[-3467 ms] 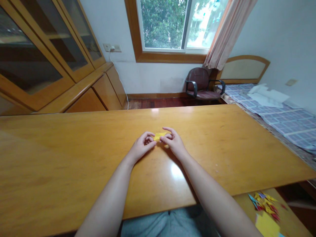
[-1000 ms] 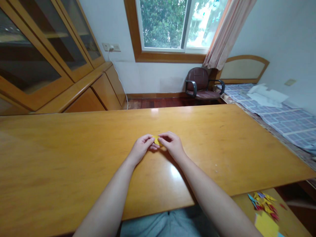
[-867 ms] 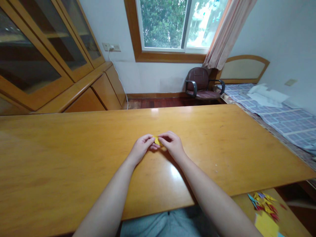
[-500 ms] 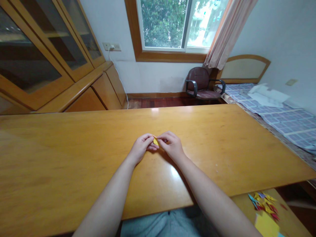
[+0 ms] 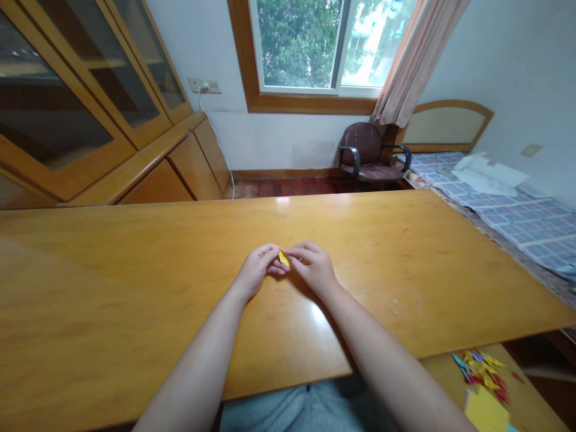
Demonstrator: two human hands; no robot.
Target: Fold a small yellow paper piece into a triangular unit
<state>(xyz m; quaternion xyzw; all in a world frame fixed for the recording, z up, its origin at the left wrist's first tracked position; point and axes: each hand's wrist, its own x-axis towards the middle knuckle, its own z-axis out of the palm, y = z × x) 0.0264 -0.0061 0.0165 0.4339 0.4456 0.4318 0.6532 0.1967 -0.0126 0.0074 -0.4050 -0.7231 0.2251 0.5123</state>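
- While my left hand [image 5: 257, 271] is grasping the small yellow paper [image 5: 284, 258] at its left side, my right hand [image 5: 315, 268] is pinching its right edge.
- Between my fingertips, the paper is showing over the table [image 5: 135, 300].

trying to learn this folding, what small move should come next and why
Probably press the fold flat with the right hand while the left hand keeps its grip: the small yellow piece sits between both hands' fingertips, looking creased and angled, though its exact folds are too small to tell.
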